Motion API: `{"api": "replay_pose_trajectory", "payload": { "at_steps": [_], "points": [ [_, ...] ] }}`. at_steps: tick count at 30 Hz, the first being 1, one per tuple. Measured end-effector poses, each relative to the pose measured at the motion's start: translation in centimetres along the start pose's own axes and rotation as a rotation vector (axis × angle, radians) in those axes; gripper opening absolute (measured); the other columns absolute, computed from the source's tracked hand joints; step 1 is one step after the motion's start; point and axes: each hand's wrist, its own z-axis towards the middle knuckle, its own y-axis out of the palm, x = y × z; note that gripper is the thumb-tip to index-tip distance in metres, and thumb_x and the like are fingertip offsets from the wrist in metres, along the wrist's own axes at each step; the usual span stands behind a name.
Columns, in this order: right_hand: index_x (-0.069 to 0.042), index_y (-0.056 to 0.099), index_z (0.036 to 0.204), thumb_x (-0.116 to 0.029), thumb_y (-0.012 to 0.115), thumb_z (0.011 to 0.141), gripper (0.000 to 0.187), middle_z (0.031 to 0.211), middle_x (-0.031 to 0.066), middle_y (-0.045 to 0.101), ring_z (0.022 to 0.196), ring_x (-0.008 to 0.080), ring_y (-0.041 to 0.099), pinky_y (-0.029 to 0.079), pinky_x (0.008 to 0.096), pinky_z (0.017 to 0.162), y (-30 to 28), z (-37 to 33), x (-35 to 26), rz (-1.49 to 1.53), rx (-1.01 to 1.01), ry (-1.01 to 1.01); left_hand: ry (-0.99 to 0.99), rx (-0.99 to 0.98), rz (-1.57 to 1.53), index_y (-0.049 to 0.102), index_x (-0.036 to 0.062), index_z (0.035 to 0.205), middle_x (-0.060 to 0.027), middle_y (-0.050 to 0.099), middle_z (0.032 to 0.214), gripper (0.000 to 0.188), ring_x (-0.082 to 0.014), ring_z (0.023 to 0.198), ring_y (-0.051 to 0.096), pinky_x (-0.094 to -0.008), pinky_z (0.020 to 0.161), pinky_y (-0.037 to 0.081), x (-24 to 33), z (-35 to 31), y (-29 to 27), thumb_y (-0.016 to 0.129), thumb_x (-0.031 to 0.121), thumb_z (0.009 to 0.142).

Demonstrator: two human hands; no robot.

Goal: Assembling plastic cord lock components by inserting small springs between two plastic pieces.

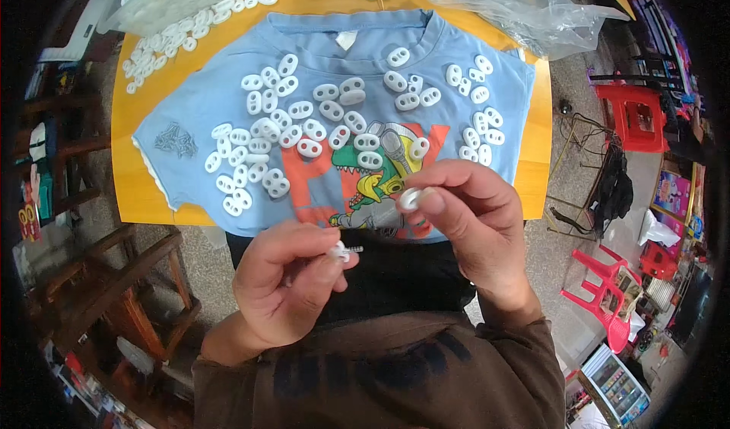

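My left hand (277, 281) is closed in a pinch on a small white plastic piece (342, 253). A short ridged metal pin, perhaps a spring or screw, sticks out of it to the right. My right hand (479, 220) pinches a white oval cord lock piece (409, 199) between thumb and forefinger. The two pieces are apart, above the near edge of a blue T-shirt (201, 182) with a cartoon print. Many white two-holed oval pieces (331, 110) lie scattered over the shirt. At its left is a little heap of small grey metal springs or screws (176, 139).
The shirt covers most of a yellow table (536, 178). More white pieces (171, 42) are heaped along its far left edge, beside clear plastic bags (532, 11). Wooden stools (129, 300) stand at the left; red plastic stools (631, 117) and a pink-red chair (604, 292) at the right.
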Motion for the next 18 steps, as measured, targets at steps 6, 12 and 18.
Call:
{"api": "replay_pose_trajectory", "payload": {
  "at_steps": [6, 12, 18],
  "points": [
    [0.000, 0.057, 0.106, 0.000, 0.055, 0.086, 0.020, 0.098, 0.0027, 0.056, 0.091, 0.0087, 0.053, 0.041, 0.0218, 0.081, 0.5, -0.8, 0.8, 0.151, -0.137, -0.019, 0.018, -0.025, -0.088, 0.047, -0.0004, 0.107, -0.0131, 0.058, 0.086, 0.024, -0.0075, 0.060, 0.052, -0.0175, 0.054, 0.043, 0.3, 0.5, 1.2, 0.053, -0.003, 0.084],
    [0.000, 0.055, 0.110, 0.001, 0.053, 0.086, 0.024, 0.098, 0.0027, 0.054, 0.091, 0.0082, 0.052, 0.041, 0.0223, 0.082, 0.5, -1.5, 1.2, 0.137, -0.197, -0.050, -0.032, -0.004, -0.151, 0.047, 0.0002, 0.107, -0.0112, 0.058, 0.085, 0.022, -0.0061, 0.059, 0.050, -0.0171, 0.053, 0.042, 0.0, -0.1, 2.1, 0.052, 0.000, 0.086],
    [0.000, 0.050, 0.112, 0.000, 0.053, 0.087, 0.025, 0.100, 0.0010, 0.053, 0.091, 0.0071, 0.051, 0.041, 0.0217, 0.081, 0.6, -2.5, 1.5, 0.257, -0.206, 0.012, -0.073, 0.032, -0.172, 0.049, 0.0006, 0.106, -0.0099, 0.060, 0.082, 0.020, -0.0058, 0.058, 0.049, -0.0175, 0.052, 0.041, -0.3, -0.9, 2.8, 0.052, 0.002, 0.086]
  ]
}}
